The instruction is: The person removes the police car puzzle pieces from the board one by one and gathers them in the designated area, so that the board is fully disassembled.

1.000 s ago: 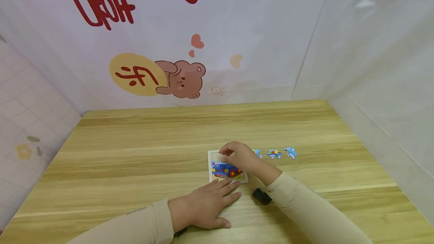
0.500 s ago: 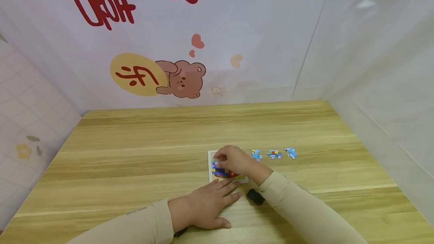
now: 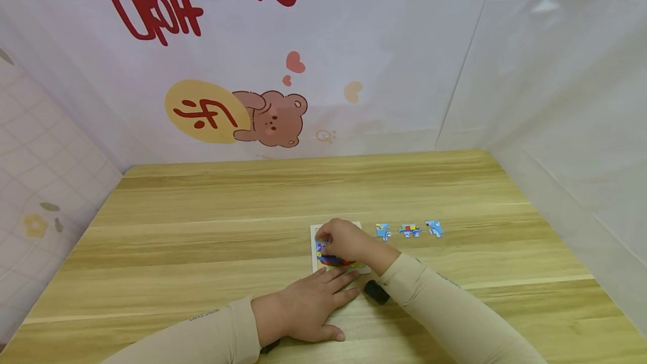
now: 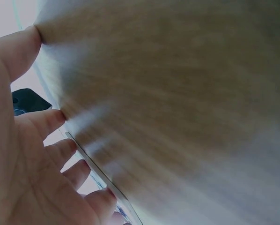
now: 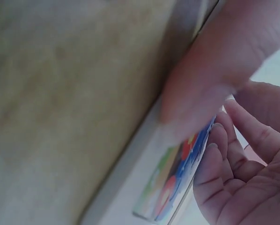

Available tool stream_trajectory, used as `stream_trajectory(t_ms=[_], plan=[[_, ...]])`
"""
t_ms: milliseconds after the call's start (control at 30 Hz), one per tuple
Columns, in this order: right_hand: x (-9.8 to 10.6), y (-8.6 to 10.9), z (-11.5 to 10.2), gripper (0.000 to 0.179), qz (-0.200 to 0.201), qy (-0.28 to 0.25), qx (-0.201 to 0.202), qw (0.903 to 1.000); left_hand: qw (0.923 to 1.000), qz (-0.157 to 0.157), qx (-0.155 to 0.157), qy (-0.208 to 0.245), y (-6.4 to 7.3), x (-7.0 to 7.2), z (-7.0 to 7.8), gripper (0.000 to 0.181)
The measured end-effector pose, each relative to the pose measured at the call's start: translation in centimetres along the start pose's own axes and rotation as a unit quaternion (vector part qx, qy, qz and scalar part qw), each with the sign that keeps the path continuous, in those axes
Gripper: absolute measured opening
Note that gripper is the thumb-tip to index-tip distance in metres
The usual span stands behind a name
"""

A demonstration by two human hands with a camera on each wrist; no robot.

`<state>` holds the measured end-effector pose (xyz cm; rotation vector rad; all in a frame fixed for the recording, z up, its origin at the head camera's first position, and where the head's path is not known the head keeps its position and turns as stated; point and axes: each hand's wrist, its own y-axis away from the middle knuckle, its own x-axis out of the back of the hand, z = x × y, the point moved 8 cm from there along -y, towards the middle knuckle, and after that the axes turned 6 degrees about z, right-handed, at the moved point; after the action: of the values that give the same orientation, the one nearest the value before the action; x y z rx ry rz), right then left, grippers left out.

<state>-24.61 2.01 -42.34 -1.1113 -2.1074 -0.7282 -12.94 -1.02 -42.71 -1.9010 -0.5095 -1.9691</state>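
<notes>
While your left hand lies flat, puzzle vehicle runs left-right; right hand grip: can't tell.

Puzzle board: pale rim, flat, blue-and-red picture partly hidden. Three loose puzzle pieces, partly blue, spaced in a row to its right.

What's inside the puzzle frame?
Part of a printed picture in blue, red and green shows inside the puzzle frame. The right hand hides much of it, and the left hand overlaps the near rim; what they cover can't be seen.
</notes>
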Motion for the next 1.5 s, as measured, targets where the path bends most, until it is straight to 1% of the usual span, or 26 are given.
stream_trajectory(t_ms=[167,333,433,467,567,667,700,833,1200,1333,1500], plan=[[-0.1,0.0,-0.3,0.025,-0.004,0.01,0.008,0.9999,1.0,0.007,-0.001,-0.003,0.0,0.0,0.0,0.073],[-0.1,-0.1,-0.4,0.022,-0.004,0.003,0.022,0.9997,0.9999,0.009,-0.003,-0.006,0.0,0.0,0.1,0.073],[0.0,-0.2,-0.5,0.02,-0.001,-0.001,0.038,0.9993,1.0,0.008,-0.001,-0.004,0.0,0.1,0.0,0.073],[0.1,-0.1,-0.6,0.019,0.002,0.002,0.05,0.9987,1.0,0.008,-0.001,-0.003,0.0,0.1,0.0,0.073],[0.3,-0.1,-0.8,0.017,0.004,-0.003,0.058,0.9983,1.0,0.009,0.0,0.0,0.0,0.1,0.0,0.073],[0.4,-0.1,-0.7,0.016,0.003,-0.015,0.049,0.9987,1.0,0.008,0.0,0.004,0.0,0.0,-0.1,0.073],[0.3,-0.2,-0.5,0.016,0.001,-0.025,0.04,0.9989,1.0,0.007,0.0,0.005,0.0,0.0,-0.1,0.074],[0.2,-0.2,-0.2,0.012,-0.004,-0.045,0.035,0.9984,1.0,0.005,0.001,0.007,0.0,0.0,-0.1,0.073],[0.2,0.0,-0.2,0.01,-0.015,-0.074,0.053,0.9957,1.0,0.004,0.003,0.007,0.0,0.2,0.0,0.073],[0.6,0.2,-0.1,0.009,-0.006,-0.084,0.062,0.9945,0.9999,-0.003,0.006,0.011,0.0,0.1,0.0,0.072],[1.7,0.6,0.2,0.008,0.01,-0.088,0.075,0.9932,0.9997,-0.013,0.015,0.016,-0.1,0.0,-0.1,0.072]])
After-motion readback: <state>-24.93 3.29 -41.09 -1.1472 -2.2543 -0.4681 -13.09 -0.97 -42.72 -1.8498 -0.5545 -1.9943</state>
